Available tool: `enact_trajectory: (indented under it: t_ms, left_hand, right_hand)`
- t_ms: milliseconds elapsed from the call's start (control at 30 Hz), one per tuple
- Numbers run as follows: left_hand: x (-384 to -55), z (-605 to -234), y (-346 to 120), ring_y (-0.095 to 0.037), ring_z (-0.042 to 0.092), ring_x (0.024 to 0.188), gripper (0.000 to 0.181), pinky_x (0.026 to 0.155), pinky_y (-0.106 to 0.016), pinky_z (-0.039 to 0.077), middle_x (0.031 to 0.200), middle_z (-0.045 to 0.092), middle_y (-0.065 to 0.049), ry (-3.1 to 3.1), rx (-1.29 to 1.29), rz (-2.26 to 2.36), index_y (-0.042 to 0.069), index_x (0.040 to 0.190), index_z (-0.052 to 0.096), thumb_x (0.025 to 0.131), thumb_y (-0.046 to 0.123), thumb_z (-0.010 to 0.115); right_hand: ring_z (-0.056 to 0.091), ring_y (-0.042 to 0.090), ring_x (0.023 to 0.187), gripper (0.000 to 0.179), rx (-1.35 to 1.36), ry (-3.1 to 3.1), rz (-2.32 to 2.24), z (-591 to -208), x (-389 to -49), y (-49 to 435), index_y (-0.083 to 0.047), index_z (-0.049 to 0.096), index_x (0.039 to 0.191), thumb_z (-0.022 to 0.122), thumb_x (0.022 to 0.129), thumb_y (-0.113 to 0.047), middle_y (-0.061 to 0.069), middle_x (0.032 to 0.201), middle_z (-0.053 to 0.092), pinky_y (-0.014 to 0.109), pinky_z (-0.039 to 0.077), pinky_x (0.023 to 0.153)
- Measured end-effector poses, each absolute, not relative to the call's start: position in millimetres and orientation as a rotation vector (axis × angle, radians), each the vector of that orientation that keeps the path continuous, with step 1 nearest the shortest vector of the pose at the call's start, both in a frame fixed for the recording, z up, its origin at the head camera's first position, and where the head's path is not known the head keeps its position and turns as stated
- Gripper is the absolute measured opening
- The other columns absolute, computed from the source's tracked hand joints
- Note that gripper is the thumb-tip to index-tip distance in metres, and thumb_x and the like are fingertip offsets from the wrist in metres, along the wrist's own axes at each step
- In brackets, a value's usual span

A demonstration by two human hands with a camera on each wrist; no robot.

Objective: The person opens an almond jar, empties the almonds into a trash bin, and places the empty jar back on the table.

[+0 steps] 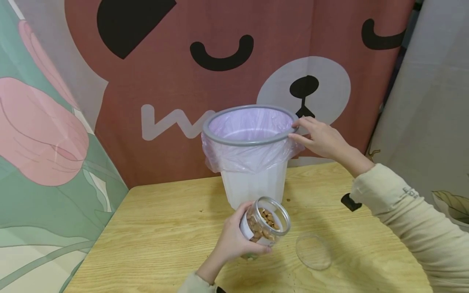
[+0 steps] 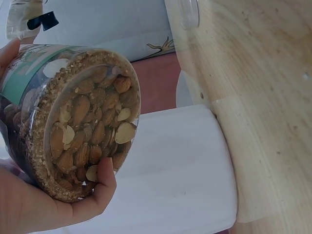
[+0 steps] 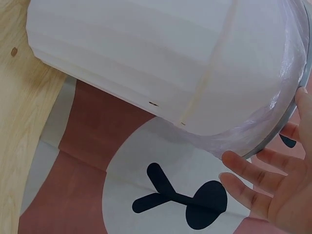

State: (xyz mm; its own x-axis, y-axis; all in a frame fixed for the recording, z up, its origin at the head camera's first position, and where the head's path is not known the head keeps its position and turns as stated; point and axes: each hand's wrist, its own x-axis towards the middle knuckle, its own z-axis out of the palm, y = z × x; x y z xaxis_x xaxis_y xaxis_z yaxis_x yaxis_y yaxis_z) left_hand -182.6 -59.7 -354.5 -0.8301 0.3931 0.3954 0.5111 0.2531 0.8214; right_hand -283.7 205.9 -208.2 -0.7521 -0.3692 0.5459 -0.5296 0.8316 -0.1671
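My left hand [image 1: 234, 238] grips a clear plastic jar [image 1: 253, 232] from the side, its open mouth tilted up and away. Almonds [image 2: 80, 131] with brown crumbs fill the jar's base in the left wrist view, where one fingertip overlaps the bottom. Behind the jar stands a white trash can [image 1: 253, 183] with a grey rim ring [image 1: 249, 142] and a thin purple bag [image 1: 253, 158] folded over its edge. At the right of that rim, my right hand [image 1: 322, 138] pinches the ring between thumb and forefinger; the other fingers [image 3: 256, 178] spread loosely outside.
A round transparent lid [image 1: 314, 251] lies on the wooden table [image 1: 165, 232], right of the jar. Behind the table hangs a red-brown curtain [image 1: 154, 81] with a bear face. A green floral curtain [image 1: 47, 211] hangs at left, a grey one [image 1: 425, 122] at right.
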Motion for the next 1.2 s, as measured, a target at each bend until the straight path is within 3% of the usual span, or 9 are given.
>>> enact_trajectory:
  t_ms: [133,367,533,800,1200]
  left_hand:
    - [-180.4,-346.6,-58.3,-0.015,0.053,0.094,0.087,0.076,-0.031,0.044,0.11,0.056,0.006,-2.415,-0.863,-1.615,0.019,0.126,0.045,0.05,0.019,0.087]
    - [-164.3,-317.8,-56.6,-0.019,0.053,0.094,0.084,0.077,-0.031,0.044,0.111,0.057,-0.007,-2.383,-0.882,-1.622,0.004,0.124,0.045,0.05,0.006,0.085]
    - [-163.0,-313.1,-56.8,-0.019,0.054,0.093,0.083,0.077,-0.031,0.044,0.11,0.058,-0.008,-2.38,-0.869,-1.616,0.004,0.123,0.045,0.05,0.004,0.084]
    - [-183.5,-337.6,-60.2,-0.015,0.053,0.096,0.09,0.077,-0.032,0.044,0.112,0.056,0.006,-2.352,-0.879,-1.575,0.021,0.126,0.044,0.048,0.021,0.088]
    - [-182.8,-331.8,-62.5,-0.013,0.052,0.094,0.09,0.076,-0.033,0.043,0.109,0.056,0.01,-2.365,-0.855,-1.522,0.022,0.126,0.045,0.047,0.024,0.088]
  right_hand:
    - [0.054,0.029,0.085,0.033,0.656,-2.523,0.418,-207.1,-282.5,205.9,-0.008,0.053,0.11,0.054,0.089,-0.033,0.012,0.11,0.052,0.046,0.044,0.064]
    - [0.054,0.029,0.084,0.034,0.645,-2.531,0.42,-206.7,-283.6,207.0,-0.009,0.054,0.112,0.054,0.089,-0.034,0.011,0.112,0.051,0.045,0.044,0.064]
    - [0.055,0.028,0.084,0.035,0.649,-2.533,0.422,-206.7,-283.8,207.1,-0.009,0.054,0.112,0.054,0.089,-0.034,0.011,0.112,0.052,0.046,0.044,0.064]
    - [0.055,0.029,0.085,0.034,0.646,-2.519,0.424,-207.4,-283.4,207.0,-0.009,0.054,0.112,0.055,0.088,-0.034,0.011,0.111,0.052,0.045,0.044,0.062]
    - [0.056,0.028,0.082,0.031,0.652,-2.499,0.414,-207.8,-283.5,206.7,-0.009,0.056,0.108,0.056,0.088,-0.033,0.01,0.108,0.053,0.045,0.045,0.06]
